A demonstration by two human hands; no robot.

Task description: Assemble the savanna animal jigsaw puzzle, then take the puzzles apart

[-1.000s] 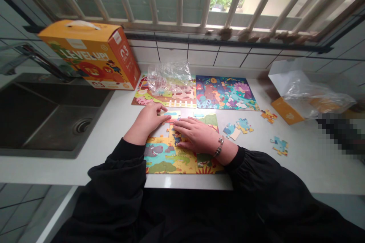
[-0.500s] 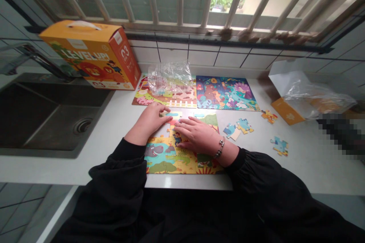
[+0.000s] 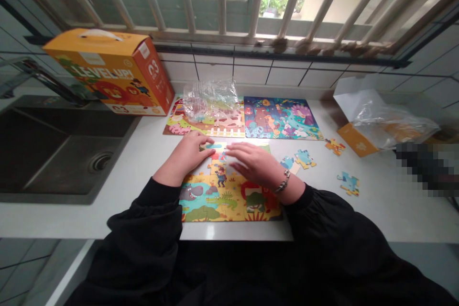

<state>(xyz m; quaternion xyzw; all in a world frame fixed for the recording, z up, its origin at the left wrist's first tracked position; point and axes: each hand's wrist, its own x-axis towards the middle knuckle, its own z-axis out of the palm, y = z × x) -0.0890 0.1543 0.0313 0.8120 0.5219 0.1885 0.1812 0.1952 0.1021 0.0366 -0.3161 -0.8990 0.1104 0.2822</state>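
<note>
A partly assembled jigsaw puzzle (image 3: 229, 203) with a hippo, a crocodile and a figure in blue lies flat on the counter in front of me. My left hand (image 3: 190, 155) is at its upper left, thumb and curled fingers closed about the edge of a puzzle piece (image 3: 217, 145) with a blue strip. Over the puzzle's upper right is my right hand (image 3: 253, 162), fingers stretched out and nothing held. It covers part of the picture. Loose pieces lie to the right: a blue one (image 3: 305, 158), an orange one (image 3: 334, 147) and another blue one (image 3: 348, 183).
Behind lie a farm puzzle (image 3: 225, 129) under crumpled clear plastic (image 3: 210, 98) and a dark blue forest puzzle (image 3: 283, 118). An orange box (image 3: 107, 74) stands by the sink (image 3: 107, 172) at left. An opened box (image 3: 358, 138) with plastic sits at right.
My right hand has lifted slightly and drawn back to the right, uncovering the figure in blue. My left hand keeps its place at the upper left. The whole view has shifted a little.
</note>
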